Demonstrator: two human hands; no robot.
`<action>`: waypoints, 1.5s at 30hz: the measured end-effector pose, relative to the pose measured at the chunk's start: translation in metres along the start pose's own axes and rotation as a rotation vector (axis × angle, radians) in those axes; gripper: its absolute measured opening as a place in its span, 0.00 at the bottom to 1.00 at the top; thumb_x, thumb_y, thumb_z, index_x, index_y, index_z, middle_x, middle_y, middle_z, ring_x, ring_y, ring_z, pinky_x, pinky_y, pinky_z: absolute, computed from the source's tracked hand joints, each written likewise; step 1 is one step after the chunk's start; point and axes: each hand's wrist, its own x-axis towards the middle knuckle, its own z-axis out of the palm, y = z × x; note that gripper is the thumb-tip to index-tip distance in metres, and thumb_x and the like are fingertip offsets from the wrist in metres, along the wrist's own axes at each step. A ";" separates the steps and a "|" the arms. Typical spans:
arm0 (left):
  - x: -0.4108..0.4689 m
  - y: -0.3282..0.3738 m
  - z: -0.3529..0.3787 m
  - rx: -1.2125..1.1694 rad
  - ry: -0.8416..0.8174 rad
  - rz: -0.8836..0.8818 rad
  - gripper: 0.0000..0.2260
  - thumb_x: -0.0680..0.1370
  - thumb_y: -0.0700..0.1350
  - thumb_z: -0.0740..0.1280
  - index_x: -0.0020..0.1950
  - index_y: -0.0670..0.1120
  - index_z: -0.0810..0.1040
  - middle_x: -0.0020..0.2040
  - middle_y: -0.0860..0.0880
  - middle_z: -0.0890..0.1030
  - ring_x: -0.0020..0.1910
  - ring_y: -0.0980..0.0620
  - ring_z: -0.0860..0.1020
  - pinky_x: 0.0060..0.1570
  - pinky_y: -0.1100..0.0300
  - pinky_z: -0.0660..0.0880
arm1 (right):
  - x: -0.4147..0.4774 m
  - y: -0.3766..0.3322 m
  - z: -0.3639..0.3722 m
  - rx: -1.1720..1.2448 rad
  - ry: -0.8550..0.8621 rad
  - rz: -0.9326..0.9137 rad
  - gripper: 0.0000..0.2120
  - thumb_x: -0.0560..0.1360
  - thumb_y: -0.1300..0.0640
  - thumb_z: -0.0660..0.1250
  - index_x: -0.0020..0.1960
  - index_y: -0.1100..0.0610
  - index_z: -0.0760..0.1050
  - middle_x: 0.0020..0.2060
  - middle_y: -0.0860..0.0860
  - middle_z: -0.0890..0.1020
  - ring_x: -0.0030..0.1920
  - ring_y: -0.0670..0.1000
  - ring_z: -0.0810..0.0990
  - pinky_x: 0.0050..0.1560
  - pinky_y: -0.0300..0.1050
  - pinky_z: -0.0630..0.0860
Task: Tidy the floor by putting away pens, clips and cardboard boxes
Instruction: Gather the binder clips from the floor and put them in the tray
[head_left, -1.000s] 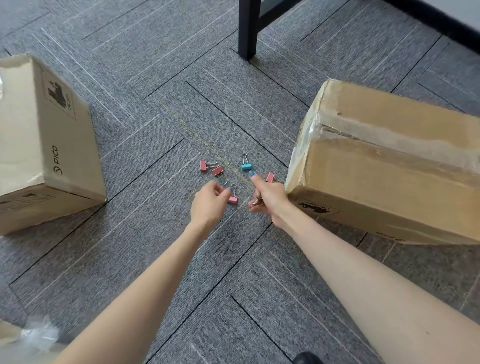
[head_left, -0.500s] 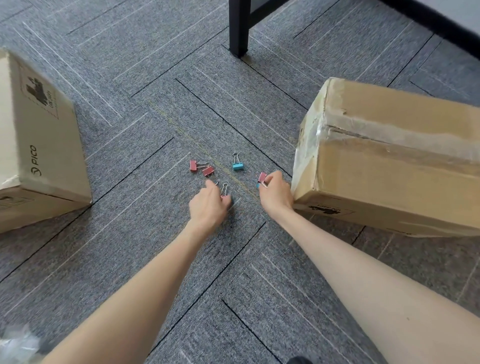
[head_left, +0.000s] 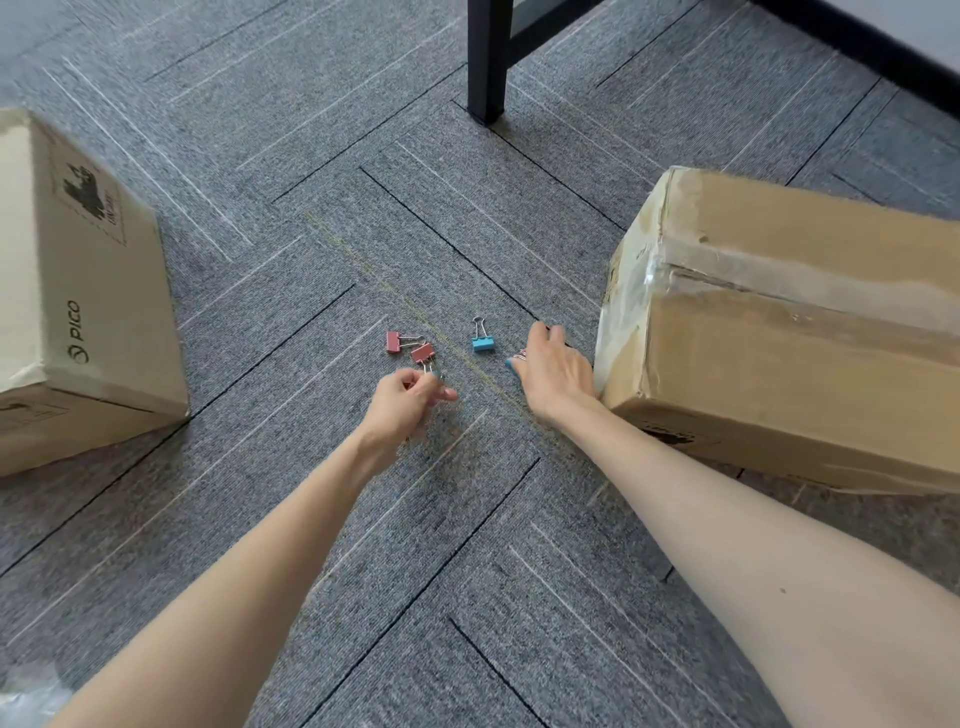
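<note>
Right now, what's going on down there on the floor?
A person is gathering binder clips off the grey carpet. The left hand is pinched closed just below two red clips, possibly on one. The right hand lies beside the large cardboard box, with clips under its thumb. A blue clip lies untouched between them.

"PICO" on the side of the left cardboard box (head_left: 98, 291); other print unreadable

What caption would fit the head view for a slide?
Both hands, left hand and right hand, gather binder clips from grey carpet between two cardboard boxes.
</note>
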 end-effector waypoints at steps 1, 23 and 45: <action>0.000 0.003 -0.003 -0.032 0.002 0.010 0.09 0.81 0.44 0.61 0.52 0.39 0.75 0.29 0.53 0.80 0.25 0.58 0.66 0.22 0.67 0.64 | 0.002 -0.004 -0.001 0.033 0.002 -0.006 0.22 0.80 0.48 0.60 0.65 0.63 0.63 0.57 0.59 0.72 0.32 0.47 0.68 0.27 0.38 0.62; 0.037 0.005 0.000 0.969 0.360 0.378 0.16 0.77 0.54 0.68 0.59 0.48 0.70 0.53 0.49 0.82 0.49 0.45 0.81 0.47 0.50 0.78 | 0.026 -0.046 0.009 -0.107 -0.026 -0.053 0.27 0.80 0.48 0.61 0.70 0.63 0.56 0.43 0.54 0.81 0.33 0.52 0.76 0.25 0.43 0.61; 0.020 -0.010 -0.068 0.364 0.410 0.174 0.09 0.79 0.50 0.65 0.49 0.44 0.75 0.41 0.47 0.82 0.37 0.51 0.79 0.41 0.51 0.79 | 0.026 -0.101 0.013 0.132 -0.042 -0.309 0.14 0.77 0.45 0.64 0.53 0.56 0.72 0.39 0.50 0.76 0.37 0.50 0.75 0.31 0.40 0.65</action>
